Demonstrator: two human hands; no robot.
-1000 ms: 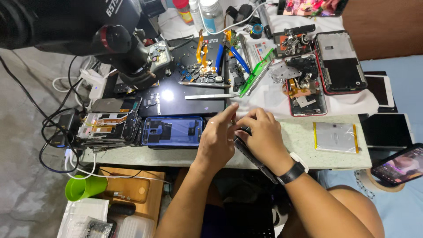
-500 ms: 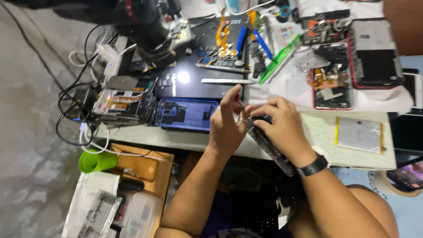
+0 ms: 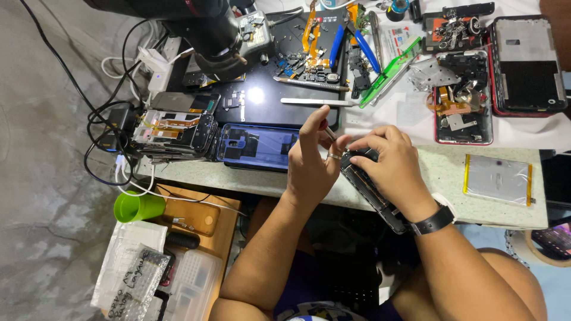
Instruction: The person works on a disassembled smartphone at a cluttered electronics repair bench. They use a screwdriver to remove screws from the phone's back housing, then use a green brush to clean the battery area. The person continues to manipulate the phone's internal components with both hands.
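A pale speckled workbench (image 3: 452, 172) runs across the upper half of the frame. A black mat (image 3: 267, 101) covers its upper middle, strewn with small phone parts, and a metal spudger (image 3: 318, 101) lies on it. A blue phone back cover (image 3: 256, 145) sits at the bench's front edge, beside a stack of opened phone frames (image 3: 175, 134) at left. A flat battery (image 3: 498, 179) lies at lower right, and a white cloth (image 3: 410, 110) at upper right carries two disassembled phones (image 3: 464, 104).
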